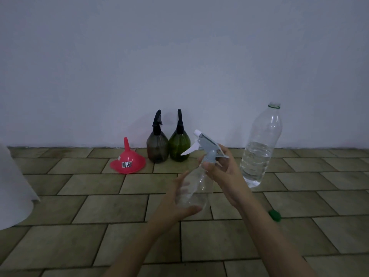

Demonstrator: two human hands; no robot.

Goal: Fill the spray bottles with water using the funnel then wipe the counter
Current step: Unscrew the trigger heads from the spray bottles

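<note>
I hold a clear spray bottle point(196, 184) tilted above the tiled counter point(99, 212). My left hand point(177, 198) grips its lower body. My right hand point(223, 168) grips the grey-and-white spray head point(207, 146) at the neck. A red funnel point(127, 158) lies mouth down near the wall. Beside it stand a dark grey spray bottle point(157, 144) and a green spray bottle point(179, 144), both with black heads. An uncapped clear water bottle point(261, 144), roughly half full, stands at the right.
A green bottle cap point(275, 215) lies on the tiles right of my right forearm. A white object point(14, 188) fills the left edge. A plain wall point(179, 66) closes the back of the counter.
</note>
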